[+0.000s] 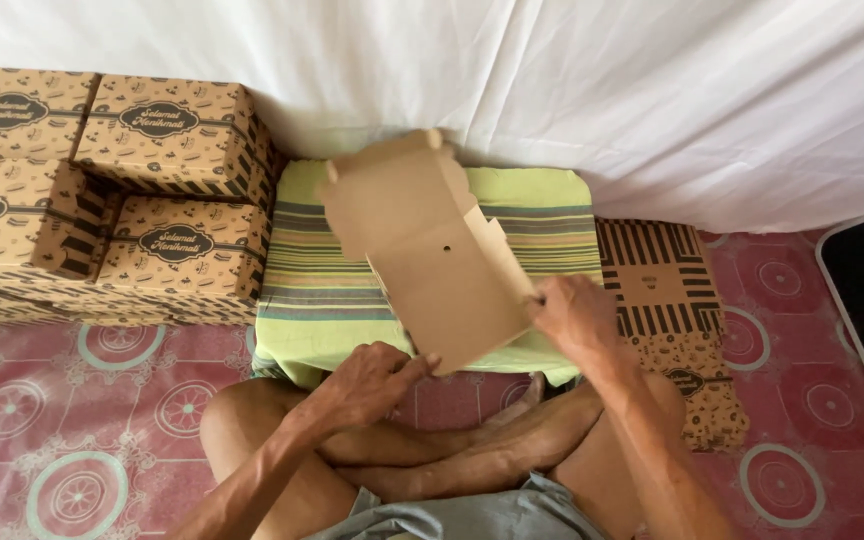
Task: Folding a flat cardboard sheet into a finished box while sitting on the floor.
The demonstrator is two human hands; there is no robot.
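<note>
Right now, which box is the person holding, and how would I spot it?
Find the striped green cushion in front of the white sheet. Just above it, the left hand and right hand hold a half-folded cardboard box. Unlike the finished printed boxes stacked at the left and the flat printed sheets at the right, it shows its plain brown inside, flaps open.

Left hand pinching, fingers curled; right hand gripping, knuckles up.
</note>
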